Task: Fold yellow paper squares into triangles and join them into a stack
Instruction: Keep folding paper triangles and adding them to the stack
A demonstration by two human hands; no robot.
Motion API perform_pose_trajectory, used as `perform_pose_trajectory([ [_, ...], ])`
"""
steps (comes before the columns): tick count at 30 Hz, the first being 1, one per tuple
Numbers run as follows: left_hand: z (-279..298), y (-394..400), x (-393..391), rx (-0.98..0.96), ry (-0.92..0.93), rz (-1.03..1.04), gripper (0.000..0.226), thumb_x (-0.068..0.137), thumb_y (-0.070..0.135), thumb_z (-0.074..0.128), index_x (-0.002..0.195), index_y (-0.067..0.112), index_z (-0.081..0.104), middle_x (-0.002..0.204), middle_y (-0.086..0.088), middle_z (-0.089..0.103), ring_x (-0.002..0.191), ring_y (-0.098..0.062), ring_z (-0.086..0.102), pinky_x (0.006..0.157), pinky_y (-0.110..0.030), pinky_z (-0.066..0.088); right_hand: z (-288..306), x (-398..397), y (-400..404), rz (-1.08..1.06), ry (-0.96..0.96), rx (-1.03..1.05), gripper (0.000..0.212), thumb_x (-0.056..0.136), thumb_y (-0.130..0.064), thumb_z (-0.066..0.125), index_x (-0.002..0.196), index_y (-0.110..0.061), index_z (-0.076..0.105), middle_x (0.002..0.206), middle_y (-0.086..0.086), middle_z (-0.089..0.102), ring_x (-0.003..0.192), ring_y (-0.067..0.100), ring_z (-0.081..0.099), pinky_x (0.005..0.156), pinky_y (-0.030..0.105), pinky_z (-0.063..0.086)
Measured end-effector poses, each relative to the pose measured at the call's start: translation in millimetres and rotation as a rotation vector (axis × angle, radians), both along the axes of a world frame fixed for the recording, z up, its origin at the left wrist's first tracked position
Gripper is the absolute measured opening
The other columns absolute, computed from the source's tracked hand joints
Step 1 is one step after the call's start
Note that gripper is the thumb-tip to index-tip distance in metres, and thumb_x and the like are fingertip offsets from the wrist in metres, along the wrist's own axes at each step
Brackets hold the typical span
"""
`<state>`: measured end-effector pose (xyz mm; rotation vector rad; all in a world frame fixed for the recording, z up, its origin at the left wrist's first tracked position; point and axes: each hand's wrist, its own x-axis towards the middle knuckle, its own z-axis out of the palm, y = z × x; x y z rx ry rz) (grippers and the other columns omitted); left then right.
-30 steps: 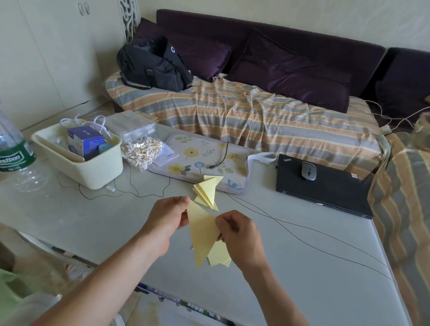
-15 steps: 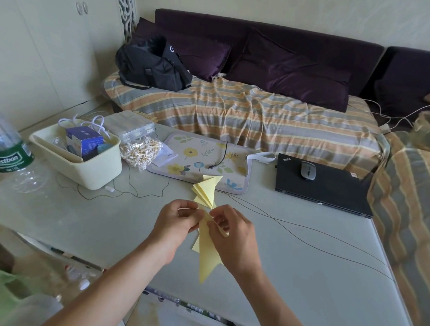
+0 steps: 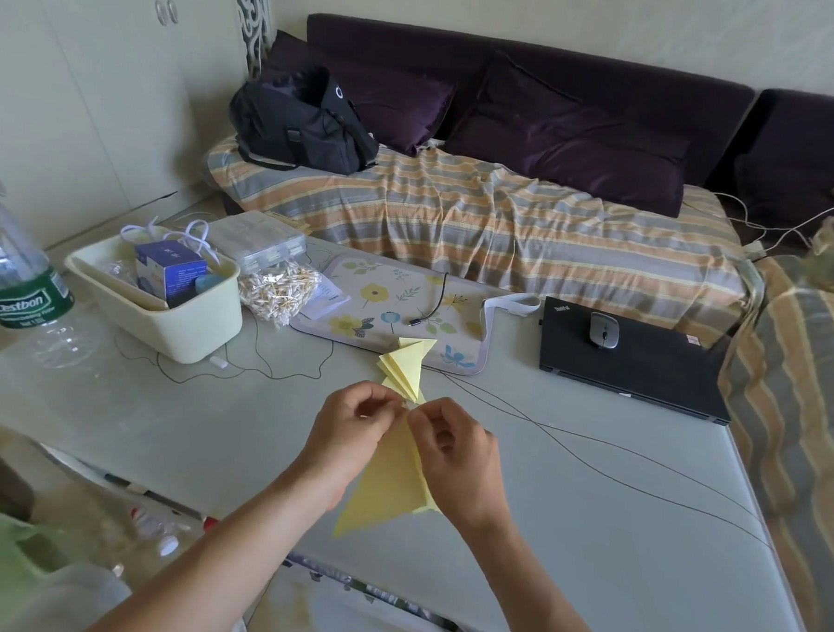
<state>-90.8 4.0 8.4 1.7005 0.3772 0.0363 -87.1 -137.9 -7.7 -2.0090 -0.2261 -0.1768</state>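
Both hands hold one yellow paper [image 3: 387,483] above the pale table [image 3: 587,542], its long point hanging down toward me. My left hand [image 3: 351,430] and my right hand [image 3: 456,450] pinch its top corner with curled fingers, fingertips almost meeting. A second yellow layer peeks out under my right wrist. Just beyond the hands lies a stack of folded yellow triangles [image 3: 405,368], fanned, partly resting on the floral mat.
A cream tub [image 3: 183,323] with a blue box, a bag of cotton swabs [image 3: 281,294] and a water bottle [image 3: 12,265] stand at left. A floral mat [image 3: 391,305], black laptop [image 3: 644,371] with mouse [image 3: 603,329] and thin cables [image 3: 592,445] lie behind and to the right.
My hands came together at the paper's top corner; a second ago they were apart, each holding a side. The paper now hangs as one long triangle.
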Motion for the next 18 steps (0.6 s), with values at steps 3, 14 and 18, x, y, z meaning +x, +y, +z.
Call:
perform_pose_trajectory([
  [3, 1, -1, -3, 0.191, -0.060, -0.071, 0.011, 0.093, 0.024, 0.069, 0.084, 0.029, 0.075, 0.079, 0.011, 0.073, 0.078, -0.007, 0.066, 0.070, -0.021, 0.050, 2, 1, 0, -0.019, 0.064, 0.028, 0.017, 0.095, -0.030, 0.068, 0.085, -0.017, 0.070, 0.073, -0.010, 0.070, 0.072, 0.007, 0.065, 0.063, 0.012, 0.045],
  [14, -5, 0, -2, 0.407, -0.165, -0.137, 0.018, 0.082, 0.024, 0.083, 0.090, 0.026, 0.067, 0.086, 0.009, 0.070, 0.079, -0.009, 0.065, 0.068, -0.018, 0.051, 7, 1, -3, -0.032, 0.171, 0.065, 0.015, 0.091, -0.012, 0.062, 0.080, -0.017, 0.069, 0.070, -0.017, 0.071, 0.068, 0.003, 0.065, 0.063, 0.010, 0.045],
  [18, -13, 0, 0, 0.650, -0.299, -0.144, 0.032, 0.075, 0.029, 0.089, 0.092, 0.027, 0.062, 0.090, 0.014, 0.058, 0.084, -0.006, 0.055, 0.068, -0.014, 0.043, 7, 1, -4, -0.056, 0.185, 0.084, 0.017, 0.091, -0.011, 0.063, 0.077, -0.019, 0.069, 0.065, -0.014, 0.068, 0.062, 0.003, 0.062, 0.059, 0.010, 0.044],
])
